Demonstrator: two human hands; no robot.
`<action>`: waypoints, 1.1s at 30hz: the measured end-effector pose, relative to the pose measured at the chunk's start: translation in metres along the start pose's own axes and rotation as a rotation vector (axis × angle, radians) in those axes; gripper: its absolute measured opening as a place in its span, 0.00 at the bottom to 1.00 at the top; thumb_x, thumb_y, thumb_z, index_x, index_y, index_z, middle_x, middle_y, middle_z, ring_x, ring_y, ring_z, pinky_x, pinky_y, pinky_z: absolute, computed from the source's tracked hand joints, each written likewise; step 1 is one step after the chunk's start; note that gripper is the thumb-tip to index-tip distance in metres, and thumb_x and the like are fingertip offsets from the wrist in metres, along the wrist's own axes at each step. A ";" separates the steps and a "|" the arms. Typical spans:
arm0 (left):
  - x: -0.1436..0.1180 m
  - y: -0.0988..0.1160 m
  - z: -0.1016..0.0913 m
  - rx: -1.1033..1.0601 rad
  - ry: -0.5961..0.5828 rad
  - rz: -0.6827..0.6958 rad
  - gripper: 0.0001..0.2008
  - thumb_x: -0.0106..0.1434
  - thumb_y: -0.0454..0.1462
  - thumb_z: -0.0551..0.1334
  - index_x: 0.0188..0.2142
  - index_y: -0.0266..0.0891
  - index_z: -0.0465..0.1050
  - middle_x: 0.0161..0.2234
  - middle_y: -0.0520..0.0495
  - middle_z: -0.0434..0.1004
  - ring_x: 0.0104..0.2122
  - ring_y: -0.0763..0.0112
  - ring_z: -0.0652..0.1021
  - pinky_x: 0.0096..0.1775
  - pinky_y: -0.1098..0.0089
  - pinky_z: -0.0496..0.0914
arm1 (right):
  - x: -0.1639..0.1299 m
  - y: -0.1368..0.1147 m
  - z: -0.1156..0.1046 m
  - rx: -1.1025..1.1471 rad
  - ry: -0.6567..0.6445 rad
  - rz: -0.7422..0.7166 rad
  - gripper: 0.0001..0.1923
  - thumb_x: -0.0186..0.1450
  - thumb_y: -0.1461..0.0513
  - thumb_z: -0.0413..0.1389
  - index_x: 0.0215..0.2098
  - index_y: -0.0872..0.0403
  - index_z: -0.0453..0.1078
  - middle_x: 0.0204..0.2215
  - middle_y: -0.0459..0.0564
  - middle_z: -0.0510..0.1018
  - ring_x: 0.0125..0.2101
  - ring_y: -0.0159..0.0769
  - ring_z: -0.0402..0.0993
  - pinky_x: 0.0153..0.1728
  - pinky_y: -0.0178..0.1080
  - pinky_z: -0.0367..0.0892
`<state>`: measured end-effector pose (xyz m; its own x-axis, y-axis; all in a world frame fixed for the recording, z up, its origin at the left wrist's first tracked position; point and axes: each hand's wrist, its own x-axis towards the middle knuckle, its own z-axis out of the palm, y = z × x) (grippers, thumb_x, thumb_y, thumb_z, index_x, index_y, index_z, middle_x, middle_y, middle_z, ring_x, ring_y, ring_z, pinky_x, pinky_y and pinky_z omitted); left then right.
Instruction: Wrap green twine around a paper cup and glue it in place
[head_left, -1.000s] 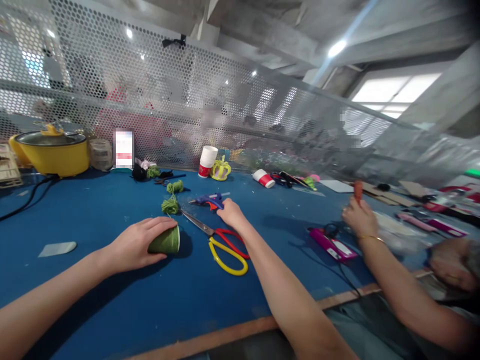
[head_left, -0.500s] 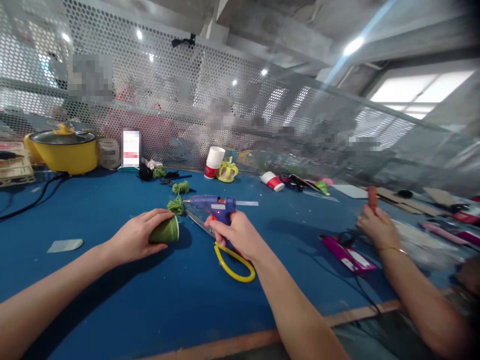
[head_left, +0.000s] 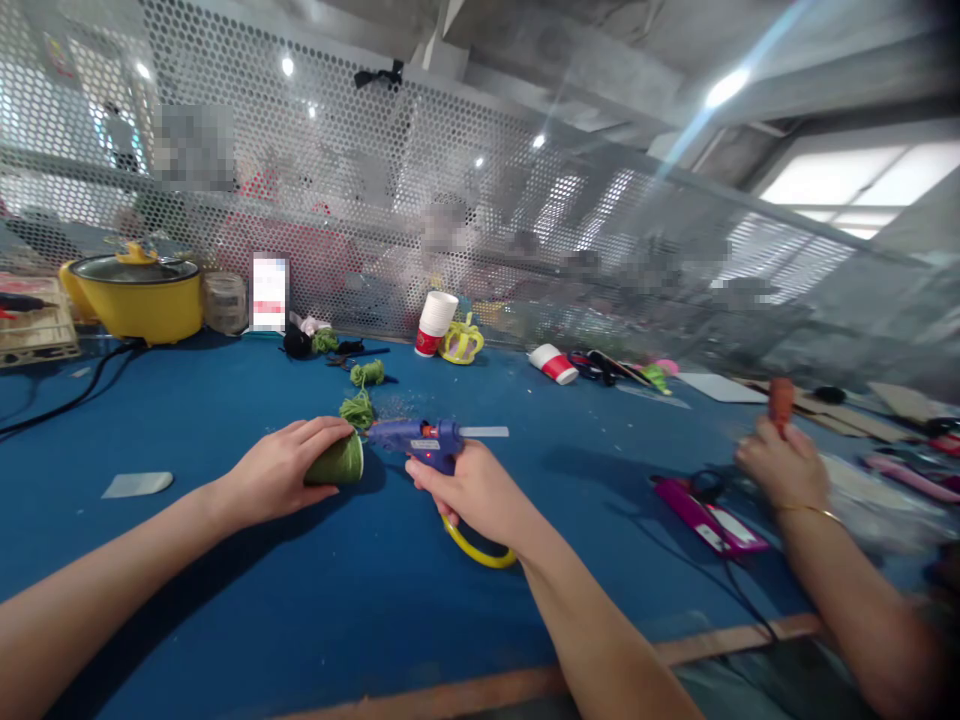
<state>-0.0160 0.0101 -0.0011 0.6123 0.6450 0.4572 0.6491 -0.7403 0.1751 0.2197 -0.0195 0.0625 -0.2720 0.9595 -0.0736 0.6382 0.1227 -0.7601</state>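
Observation:
My left hand (head_left: 281, 468) is wrapped round a cup covered in green yarn (head_left: 339, 460), which lies on its side with its pale rim towards the right. In my right hand (head_left: 480, 490) is a blue hot glue gun (head_left: 420, 438) with a small red light and a clear glue stick poking out behind. The gun's nozzle points left and is close to the top of the cup's rim; whether they touch, I cannot tell. Beneath my right hand shows the yellow handle of a pair of scissors (head_left: 480, 555), the rest mostly hidden. Green yarn (head_left: 358, 410) lies just behind the cup.
A yellow electric pot (head_left: 146, 305), a phone (head_left: 268, 292), stacked paper cups (head_left: 435, 325) and a yellow crown-like piece (head_left: 461, 345) stand along the mesh panel. On the right, another person's hand (head_left: 787, 465) grips an orange-brown object near a purple power strip (head_left: 709, 515).
The glue gun has come down, bringing its nozzle close to the cup's rim. The scissors' blades are now hidden. My left hand keeps its hold; the view has shifted slightly.

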 end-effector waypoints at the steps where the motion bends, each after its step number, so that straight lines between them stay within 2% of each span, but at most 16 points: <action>1: 0.000 0.000 0.000 -0.001 0.002 -0.001 0.27 0.56 0.38 0.60 0.54 0.39 0.55 0.52 0.40 0.66 0.49 0.59 0.70 0.48 0.61 0.67 | 0.000 -0.001 0.000 -0.006 0.002 0.004 0.10 0.59 0.59 0.51 0.23 0.57 0.64 0.10 0.41 0.65 0.10 0.24 0.60 0.16 0.29 0.62; 11: 0.002 0.001 0.000 -0.055 0.001 -0.048 0.27 0.55 0.38 0.60 0.54 0.40 0.55 0.52 0.40 0.65 0.50 0.60 0.69 0.49 0.62 0.67 | -0.002 -0.003 0.000 -0.011 -0.003 0.047 0.11 0.59 0.58 0.52 0.22 0.56 0.63 0.09 0.40 0.64 0.10 0.25 0.59 0.13 0.28 0.59; 17: 0.003 0.002 0.000 -0.056 0.023 -0.085 0.28 0.54 0.37 0.61 0.53 0.40 0.56 0.52 0.41 0.66 0.48 0.59 0.70 0.47 0.61 0.68 | -0.003 -0.003 -0.003 0.022 0.049 0.041 0.09 0.58 0.57 0.51 0.28 0.55 0.64 0.11 0.40 0.65 0.10 0.26 0.60 0.13 0.29 0.60; 23: 0.003 0.003 0.001 -0.010 0.011 -0.076 0.28 0.54 0.36 0.61 0.54 0.40 0.55 0.53 0.42 0.65 0.48 0.58 0.70 0.47 0.60 0.68 | -0.003 -0.005 -0.001 -0.003 0.020 0.046 0.11 0.59 0.56 0.51 0.23 0.56 0.63 0.09 0.41 0.64 0.10 0.26 0.60 0.14 0.29 0.59; 33: 0.003 0.003 0.002 0.011 0.001 -0.035 0.27 0.56 0.37 0.60 0.54 0.38 0.55 0.53 0.40 0.65 0.48 0.57 0.70 0.47 0.59 0.68 | -0.003 -0.007 0.002 0.011 0.046 0.052 0.11 0.59 0.58 0.52 0.23 0.56 0.64 0.09 0.41 0.64 0.10 0.25 0.60 0.12 0.28 0.59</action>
<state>-0.0117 0.0102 -0.0007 0.5885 0.6706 0.4515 0.6753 -0.7148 0.1815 0.2145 -0.0235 0.0666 -0.2051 0.9752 -0.0836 0.6427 0.0698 -0.7630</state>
